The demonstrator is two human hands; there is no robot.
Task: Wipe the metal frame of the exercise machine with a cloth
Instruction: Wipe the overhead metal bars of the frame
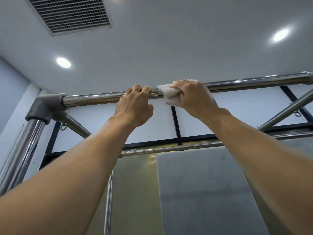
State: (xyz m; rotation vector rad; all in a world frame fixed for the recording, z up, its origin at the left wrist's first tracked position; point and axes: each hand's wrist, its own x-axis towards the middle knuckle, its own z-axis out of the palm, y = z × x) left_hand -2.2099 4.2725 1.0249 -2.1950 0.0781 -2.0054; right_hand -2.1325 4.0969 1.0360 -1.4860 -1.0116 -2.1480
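A shiny metal top bar [254, 82] of the exercise machine runs overhead from a grey corner joint [45, 106] at the left to the right edge. My left hand [135, 106] grips this bar with its fingers curled over the top. Right beside it, my right hand [194, 97] holds a white cloth [169, 97] wrapped around the bar. The cloth covers the bar between the two hands, and part of it is hidden under my right palm.
A vertical post [22, 153] drops from the corner joint at the left. Diagonal braces [286, 112] and a lower crossbar [169, 148] lie behind my arms. Above are a ceiling vent [71, 14] and two round lights [63, 62].
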